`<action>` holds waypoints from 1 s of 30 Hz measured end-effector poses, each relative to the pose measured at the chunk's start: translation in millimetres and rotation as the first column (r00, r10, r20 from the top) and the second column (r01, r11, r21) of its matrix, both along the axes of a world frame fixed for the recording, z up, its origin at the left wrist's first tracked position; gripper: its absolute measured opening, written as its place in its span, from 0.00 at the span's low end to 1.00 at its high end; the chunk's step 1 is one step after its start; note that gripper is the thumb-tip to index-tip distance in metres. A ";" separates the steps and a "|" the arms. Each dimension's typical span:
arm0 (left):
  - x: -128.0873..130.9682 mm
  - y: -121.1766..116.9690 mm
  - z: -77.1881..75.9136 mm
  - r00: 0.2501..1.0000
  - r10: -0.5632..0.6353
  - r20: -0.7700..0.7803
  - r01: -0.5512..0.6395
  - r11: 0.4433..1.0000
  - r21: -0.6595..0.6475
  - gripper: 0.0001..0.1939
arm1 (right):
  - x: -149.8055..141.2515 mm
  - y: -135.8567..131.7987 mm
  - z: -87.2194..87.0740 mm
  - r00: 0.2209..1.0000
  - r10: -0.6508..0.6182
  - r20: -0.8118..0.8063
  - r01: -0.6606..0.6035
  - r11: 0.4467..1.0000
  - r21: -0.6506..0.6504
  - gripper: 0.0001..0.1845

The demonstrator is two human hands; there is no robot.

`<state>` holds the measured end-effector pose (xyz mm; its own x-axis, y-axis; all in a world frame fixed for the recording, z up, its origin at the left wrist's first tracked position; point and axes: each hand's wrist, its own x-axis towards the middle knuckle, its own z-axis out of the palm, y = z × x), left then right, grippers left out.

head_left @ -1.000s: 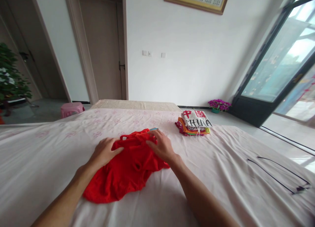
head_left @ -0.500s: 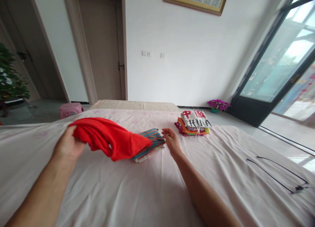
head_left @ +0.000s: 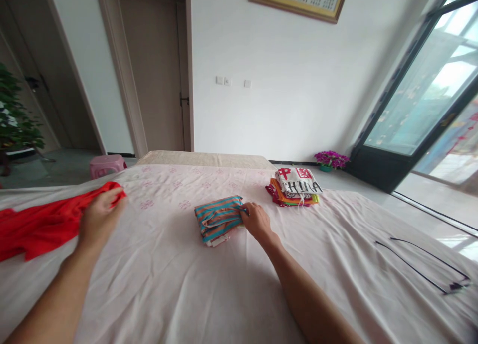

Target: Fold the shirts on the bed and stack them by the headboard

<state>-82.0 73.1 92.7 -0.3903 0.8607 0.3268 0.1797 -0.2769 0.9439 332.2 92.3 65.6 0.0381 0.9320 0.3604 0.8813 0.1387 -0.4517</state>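
Note:
My left hand (head_left: 97,215) is closed on a red garment (head_left: 39,226) that lies spread toward the left edge of the bed. My right hand (head_left: 256,220) pinches the right edge of a folded teal-and-orange striped cloth (head_left: 217,218) in the middle of the bed. The bed is covered by a pale pink sheet (head_left: 209,284) with a faint flower print.
A stack of folded clothes (head_left: 296,186), topped by a white piece printed in red and black, lies at the far right of the bed. A black cord (head_left: 421,265) lies on the sheet at right. A pink stool (head_left: 106,164), a potted plant (head_left: 15,120) and purple flowers (head_left: 331,160) stand on the floor beyond.
My left hand swept the red garment off the striped cloth and out to the left. My right hand then closed on the striped cloth's edge.

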 end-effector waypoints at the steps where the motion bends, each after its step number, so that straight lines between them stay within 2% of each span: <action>1: 21.5 5.1 -3.8 0.994 -0.024 -0.110 0.021 0.999 -0.030 0.21 | 1.2 1.1 1.0 1.000 0.003 -0.021 -0.003 1.000 0.013 0.11; 3: 68.2 8.0 -12.7 0.917 -0.248 -0.313 0.216 0.967 -0.134 0.26 | 1.3 2.8 4.8 0.988 0.038 -0.149 -0.033 0.999 0.031 0.10; 4: 90.6 6.0 -17.8 0.853 -0.328 -0.406 0.294 0.945 -0.144 0.29 | -0.4 2.8 7.8 0.961 0.076 -0.266 -0.071 0.997 0.027 0.09; 5: 110.5 2.7 -23.2 0.795 -0.357 -0.490 0.342 0.931 -0.124 0.31 | -3.4 1.9 11.3 0.904 0.123 -0.409 -0.129 0.992 0.014 0.10; 6: 126.8 -1.3 -28.6 0.735 -0.382 -0.560 0.384 0.915 -0.121 0.31 | -7.5 0.1 15.5 0.809 0.168 -0.563 -0.203 0.979 0.002 0.11; 8: 147.1 -8.3 -38.1 0.675 -0.366 -0.641 0.380 0.917 -0.123 0.21 | -17.8 -6.4 25.2 0.539 0.206 -0.817 -0.357 0.934 -0.001 0.14; 9: 151.6 -10.6 -41.4 0.670 -0.347 -0.656 0.363 0.924 -0.119 0.15 | -23.2 -10.6 30.6 0.410 0.198 -0.890 -0.416 0.910 0.011 0.15; 10: 153.4 -12.1 -43.3 0.682 -0.326 -0.655 0.342 0.933 -0.108 0.12 | -28.0 -15.3 36.2 0.312 0.185 -0.932 -0.454 0.891 0.025 0.16; 11: 153.3 -13.0 -43.5 0.708 -0.310 -0.635 0.327 0.940 -0.094 0.10 | -31.9 -19.9 41.8 0.248 0.178 -0.952 -0.475 0.879 0.041 0.17; 13: 150.9 -14.1 -38.2 0.793 -0.316 -0.520 0.326 0.942 -0.074 0.11 | -36.3 -27.7 51.9 0.200 0.198 -0.960 -0.491 0.868 0.077 0.19; 16: 146.9 -15.7 -19.7 0.905 -0.406 -0.129 0.404 0.914 -0.040 0.13 | -34.3 -31.1 59.2 0.222 0.307 -0.925 -0.521 0.839 0.153 0.21; 18: 141.0 -13.6 -7.9 0.887 -0.419 0.193 0.419 0.907 0.043 0.14 | -29.7 -27.1 55.6 0.274 0.388 -0.880 -0.531 0.824 0.197 0.24; 20: 128.8 -6.8 -3.6 0.838 -0.338 0.430 0.329 0.939 0.098 0.15 | -25.4 -20.2 45.3 0.378 0.430 -0.820 -0.534 0.825 0.186 0.27; 21: 120.3 -2.0 -5.2 0.828 -0.271 0.490 0.264 0.961 0.085 0.14 | -24.1 -16.9 38.8 0.450 0.446 -0.774 -0.541 0.825 0.162 0.27; 22: 110.9 3.3 -9.2 0.834 -0.194 0.517 0.199 0.979 0.046 0.14 | -23.6 -14.4 32.0 0.530 0.473 -0.704 -0.554 0.822 0.135 0.26; 24: 92.4 12.8 -21.6 0.877 -0.056 0.477 0.119 0.987 -0.103 0.15 | -25.3 -12.6 20.4 0.692 0.538 -0.481 -0.573 0.815 0.087 0.23; 26: 80.3 17.9 -34.5 0.925 -0.010 0.381 0.125 0.952 -0.279 0.19 | -29.6 -15.6 13.8 0.812 0.547 -0.204 -0.546 0.835 0.064 0.22; 28: 78.2 17.7 -43.1 0.966 -0.042 0.256 0.138 0.918 -0.371 0.24 | -34.7 -21.1 12.5 0.872 0.489 0.017 -0.489 0.871 0.049 0.24; 30: 83.8 14.3 -46.3 0.990 -0.099 0.102 0.131 0.914 -0.383 0.28 | -38.8 -26.0 14.7 0.890 0.432 0.147 -0.441 0.897 0.034 0.23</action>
